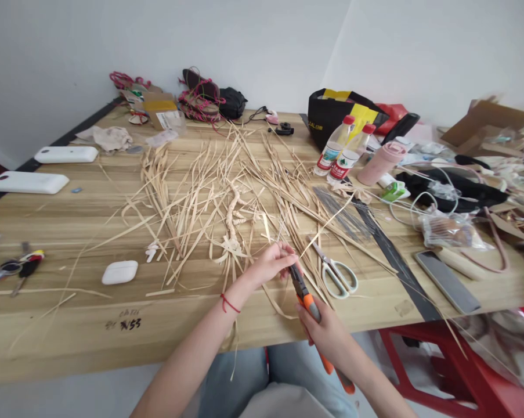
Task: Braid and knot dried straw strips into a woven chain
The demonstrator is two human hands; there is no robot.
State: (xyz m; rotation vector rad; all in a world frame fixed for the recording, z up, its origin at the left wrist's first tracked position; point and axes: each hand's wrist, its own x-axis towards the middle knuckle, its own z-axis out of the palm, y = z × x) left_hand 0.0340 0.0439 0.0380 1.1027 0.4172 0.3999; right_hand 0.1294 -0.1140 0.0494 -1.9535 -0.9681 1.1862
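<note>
My right hand (pixel 329 331) is wrapped round the orange and grey handles of a pair of pliers (pixel 303 293). The dark jaws of the pliers reach up to my left hand (pixel 279 261), whose fingers are pinched together. From that pinch a pale straw strip (pixel 329 223) slants up to the right; the fingers hide its lower end. Just beyond my left hand lies a braided straw piece (pixel 232 217) with short side branches and a splayed base. White-handled scissors (pixel 338 277) rest on the table, right of the pliers.
Loose straw strips (pixel 201 186) spread across the wooden table (pixel 70 337). Two water bottles (pixel 335 148), a pink tumbler (pixel 381 162) and a black bag (pixel 326 119) stand at the back right. A phone (pixel 447 281) lies at right, a white earbud case (pixel 119 272) at left.
</note>
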